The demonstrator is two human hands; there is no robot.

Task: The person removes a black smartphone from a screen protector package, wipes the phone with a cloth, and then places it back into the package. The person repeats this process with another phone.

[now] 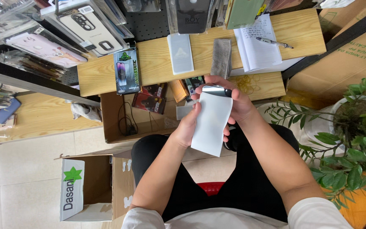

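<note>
My left hand [188, 126] grips the left edge of a white rectangular sheet [211, 123], thumb on its front. My right hand [239, 101] holds a dark phone [217, 89] whose glossy top end shows above the sheet; the fingers wrap round from behind. The sheet covers most of the phone. Both hands are raised over my lap, in front of a low wooden shelf [157, 59].
On the shelf lie a white screen-protector pack [180, 53], a grey brush [221, 57], a notebook [257, 42] with a pen [274, 42] and a dark boxed protector [127, 71]. An open cardboard box [92, 188] stands at lower left; a potted plant [352, 127] at right.
</note>
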